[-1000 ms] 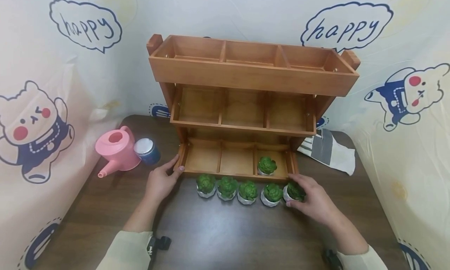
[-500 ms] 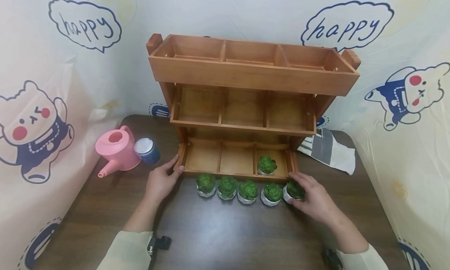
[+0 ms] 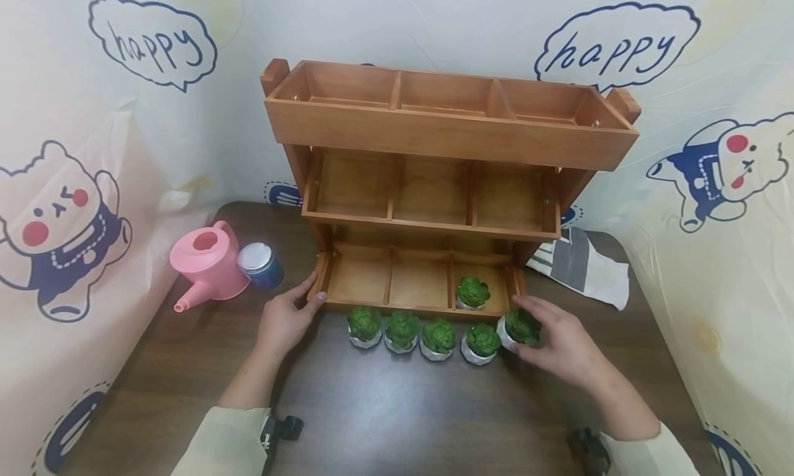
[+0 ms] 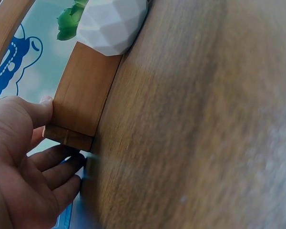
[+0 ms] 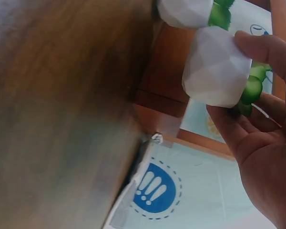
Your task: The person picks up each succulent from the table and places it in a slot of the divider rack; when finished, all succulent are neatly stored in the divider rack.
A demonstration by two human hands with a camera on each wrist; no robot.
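Note:
My right hand point(image 3: 564, 344) grips a small potted succulent point(image 3: 522, 326) at the right end of the row. In the right wrist view its white faceted pot point(image 5: 217, 69) is tilted and lifted off the table, with thumb and fingers on either side. My left hand point(image 3: 282, 326) holds the lower left corner of the three-tier wooden plant stand point(image 3: 446, 135); the left wrist view shows the thumb on the corner, other fingers loosely bent beside it. Another potted succulent point(image 3: 473, 293) sits in the bottom tier's right compartment. Several more potted succulents point(image 3: 438, 338) line the stand's front.
On the left stand a pink watering can point(image 3: 207, 262) and a blue can with a white lid point(image 3: 260, 266). A grey and white glove-like cloth point(image 3: 579, 266) lies right of the stand. Printed fabric point(image 3: 397, 21) hangs behind and at both sides of the brown table point(image 3: 397, 421).
The right hand has raised the rightmost succulent slightly and tilted it, shifting a little to the right. The left hand stays at the stand's corner.

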